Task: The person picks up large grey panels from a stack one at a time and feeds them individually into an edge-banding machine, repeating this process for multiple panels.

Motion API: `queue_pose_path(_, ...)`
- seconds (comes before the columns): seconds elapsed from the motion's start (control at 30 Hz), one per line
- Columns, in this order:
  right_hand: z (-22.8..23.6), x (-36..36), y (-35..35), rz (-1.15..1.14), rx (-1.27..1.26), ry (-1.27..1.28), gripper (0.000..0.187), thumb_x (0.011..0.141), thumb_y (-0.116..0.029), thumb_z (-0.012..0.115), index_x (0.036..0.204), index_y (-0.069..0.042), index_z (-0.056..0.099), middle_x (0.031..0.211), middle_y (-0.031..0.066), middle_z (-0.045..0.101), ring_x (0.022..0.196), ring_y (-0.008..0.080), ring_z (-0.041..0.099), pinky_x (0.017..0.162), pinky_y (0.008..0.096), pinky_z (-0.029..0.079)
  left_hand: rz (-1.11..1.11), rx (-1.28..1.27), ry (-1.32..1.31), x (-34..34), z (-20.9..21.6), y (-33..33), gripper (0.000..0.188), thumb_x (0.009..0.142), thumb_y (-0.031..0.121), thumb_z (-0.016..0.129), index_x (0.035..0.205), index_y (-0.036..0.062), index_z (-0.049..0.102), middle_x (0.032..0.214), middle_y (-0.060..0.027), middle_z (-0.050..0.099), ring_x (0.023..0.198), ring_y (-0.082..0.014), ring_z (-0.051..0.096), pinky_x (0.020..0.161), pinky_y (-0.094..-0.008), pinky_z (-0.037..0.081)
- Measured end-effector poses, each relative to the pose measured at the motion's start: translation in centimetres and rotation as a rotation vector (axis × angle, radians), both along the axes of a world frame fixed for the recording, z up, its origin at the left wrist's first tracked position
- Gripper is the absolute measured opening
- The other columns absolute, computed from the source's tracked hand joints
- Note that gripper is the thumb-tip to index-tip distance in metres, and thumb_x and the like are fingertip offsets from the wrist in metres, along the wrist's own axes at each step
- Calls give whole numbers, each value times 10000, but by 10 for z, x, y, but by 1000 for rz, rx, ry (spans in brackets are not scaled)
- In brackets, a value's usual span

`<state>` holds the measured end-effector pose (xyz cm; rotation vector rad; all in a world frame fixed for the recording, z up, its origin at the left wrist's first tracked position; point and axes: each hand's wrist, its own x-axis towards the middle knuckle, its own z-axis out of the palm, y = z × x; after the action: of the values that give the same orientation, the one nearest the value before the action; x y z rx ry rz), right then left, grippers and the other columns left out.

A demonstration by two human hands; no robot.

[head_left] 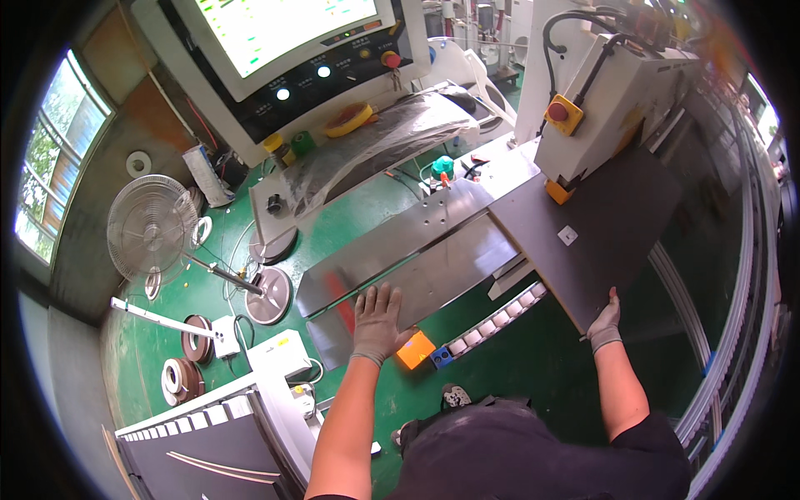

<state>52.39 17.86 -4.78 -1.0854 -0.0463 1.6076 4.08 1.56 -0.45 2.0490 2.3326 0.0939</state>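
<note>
My left hand [378, 323], in a grey work glove, lies flat with its fingers spread on the metal infeed table [454, 262] of a machine. A red strip [340, 304] on the metal shows beside its fingertips. At the near right corner of a dark grey panel [600, 212], my gloved right hand [606, 323] grips the edge; most of its fingers are hidden. The panel bears a small white label [567, 236] and reaches under the machine head [596, 117]. Below the table, an orange box [416, 349] sits close to my left thumb.
A row of white rollers [497, 321] curves beneath the panel. At the far left stand a control screen [287, 29] and a pedestal fan [152, 231]. Rolls of edging [181, 380] lie on the green floor. More dark panels [204, 450] are stacked at near left; metal rails [746, 275] run along the right.
</note>
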Motion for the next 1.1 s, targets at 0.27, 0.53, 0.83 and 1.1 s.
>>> queue_pose_path(0.27, -19, -166, -127, 441, -184, 120, 179, 953, -338, 605, 882, -175, 624, 715, -67, 559, 623, 94, 538, 531, 226, 482, 89, 267, -298, 25, -25, -79, 578, 870, 416, 645, 1333, 86, 543, 1446, -161, 468, 1382, -362, 371, 1145, -484, 275)
queue_pose_path(0.53, 8, -256, -232, 1257, 197, -156, 188, 977, -276, 575, 1011, -92, 585, 760, -11, 532, 679, 108, 517, 587, 232, 401, 1031, 492, -845, 49, -116, -371, 384, 966, 378, 541, 1004, 20, 676, 1014, -154, 678, 953, -301, 645, 885, -413, 504)
queue_pose_path(0.83, -7, -311, -221, 1240, -163, -104, 178, 980, -297, 545, 927, -135, 597, 767, -38, 526, 705, 129, 527, 603, 227, 450, 2218, 1862, -1252, 47, -85, -617, 638, 952, 566, 534, 1368, 86, 474, 1239, -68, 613, 1049, -206, 618, 915, -381, 477)
queue_pose_path(1.1, 4, -322, -247, 1585, 63, -167, 233, 980, -317, 533, 814, -163, 479, 717, -46, 375, 636, 102, 407, 551, 239, 327, 2622, 834, -96, 90, -70, -708, 607, 877, 340, 675, 1329, -23, 494, 1283, -266, 561, 1159, -394, 574, 1000, -471, 464)
